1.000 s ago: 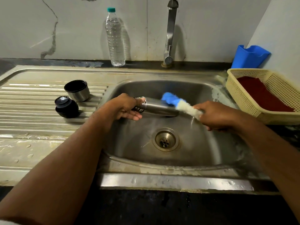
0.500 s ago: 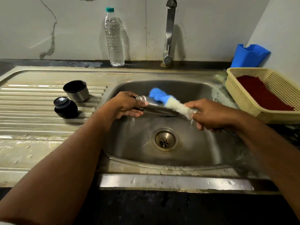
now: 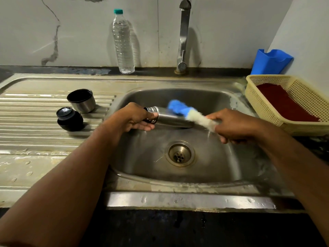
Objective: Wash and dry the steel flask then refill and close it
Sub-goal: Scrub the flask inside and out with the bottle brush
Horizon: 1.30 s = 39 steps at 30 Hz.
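Note:
The steel flask (image 3: 170,118) lies horizontal above the sink basin (image 3: 146,157), its threaded open neck pointing left. My left hand (image 3: 135,117) grips it around the neck. My right hand (image 3: 233,124) holds a bottle brush (image 3: 188,113) with a blue tip and white bristles, laid across the flask's body; the brush is blurred. Water drips from it. The flask's steel cup lid (image 3: 82,100) stands mouth up on the drainboard, and the black stopper (image 3: 69,118) sits just in front of it. A plastic water bottle (image 3: 123,41) with a teal cap stands against the back wall.
The tap (image 3: 183,36) rises behind the basin with no water running. A cream plastic basket (image 3: 267,107) holding a dark red cloth sits at the right, a blue container (image 3: 270,61) behind it. The ribbed drainboard (image 3: 35,138) at the left is wet. The drain (image 3: 179,154) is mid-basin.
The brush slid left along the flask, then back to the right a little, while my left hand kept the flask in place over the basin.

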Available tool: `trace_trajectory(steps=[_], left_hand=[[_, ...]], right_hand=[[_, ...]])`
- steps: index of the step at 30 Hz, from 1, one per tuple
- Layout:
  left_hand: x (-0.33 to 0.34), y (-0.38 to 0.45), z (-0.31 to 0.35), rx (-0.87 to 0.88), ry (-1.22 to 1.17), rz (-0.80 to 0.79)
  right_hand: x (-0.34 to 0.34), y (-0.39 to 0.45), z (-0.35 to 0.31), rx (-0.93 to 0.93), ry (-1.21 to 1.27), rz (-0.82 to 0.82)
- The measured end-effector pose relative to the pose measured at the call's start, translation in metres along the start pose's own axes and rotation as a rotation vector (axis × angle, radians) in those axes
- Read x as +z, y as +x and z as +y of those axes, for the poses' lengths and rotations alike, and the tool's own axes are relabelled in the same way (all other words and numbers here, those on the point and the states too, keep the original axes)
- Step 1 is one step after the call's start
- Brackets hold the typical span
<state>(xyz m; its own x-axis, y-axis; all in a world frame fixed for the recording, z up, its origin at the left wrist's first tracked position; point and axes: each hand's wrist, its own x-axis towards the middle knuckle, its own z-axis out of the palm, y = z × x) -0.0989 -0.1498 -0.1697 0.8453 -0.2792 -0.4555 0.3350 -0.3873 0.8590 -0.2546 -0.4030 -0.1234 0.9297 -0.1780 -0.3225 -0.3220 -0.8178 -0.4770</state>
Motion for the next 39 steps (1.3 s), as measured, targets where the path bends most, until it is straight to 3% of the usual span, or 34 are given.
trace_trajectory(steps=[2, 7, 12, 15, 17, 21, 23, 26, 28, 31, 36, 39], left_hand=[[0.0, 0.001, 0.001, -0.001, 0.01, 0.01], [-0.001, 0.001, 0.001, -0.032, 0.052, 0.023], [0.0, 0.001, 0.001, -0.034, 0.069, 0.024], [0.0, 0.003, 0.0, -0.021, 0.048, 0.028], [0.0, 0.003, 0.0, -0.017, 0.029, 0.025], [0.002, 0.002, 0.0, 0.024, 0.03, 0.046], [0.003, 0.001, 0.001, 0.035, 0.047, 0.059], [0.002, 0.001, 0.001, 0.023, 0.056, 0.061], [0.003, 0.0, 0.001, 0.023, 0.055, 0.056], [0.002, 0.001, 0.001, 0.034, 0.051, 0.052], [0.001, 0.002, 0.0, 0.005, 0.049, 0.057], [0.0, 0.002, 0.0, -0.012, 0.071, 0.036]], right_hand=[[0.001, 0.001, 0.005, 0.105, -0.171, 0.074], [-0.002, -0.007, -0.004, -0.074, 0.209, -0.109], [0.005, 0.001, 0.004, 0.098, -0.153, 0.076], [0.004, -0.002, -0.002, -0.047, 0.138, -0.053], [0.003, -0.006, -0.005, -0.093, 0.204, -0.107], [0.006, 0.003, 0.005, 0.104, -0.179, 0.103], [0.006, 0.004, 0.006, 0.088, -0.087, 0.078], [0.002, -0.002, -0.002, -0.064, 0.218, -0.105], [0.003, 0.0, 0.0, -0.046, 0.146, -0.071], [0.005, 0.005, 0.007, 0.118, -0.154, 0.085], [0.0, -0.001, 0.0, -0.046, 0.176, -0.089], [0.001, 0.005, 0.006, 0.013, 0.048, -0.02]])
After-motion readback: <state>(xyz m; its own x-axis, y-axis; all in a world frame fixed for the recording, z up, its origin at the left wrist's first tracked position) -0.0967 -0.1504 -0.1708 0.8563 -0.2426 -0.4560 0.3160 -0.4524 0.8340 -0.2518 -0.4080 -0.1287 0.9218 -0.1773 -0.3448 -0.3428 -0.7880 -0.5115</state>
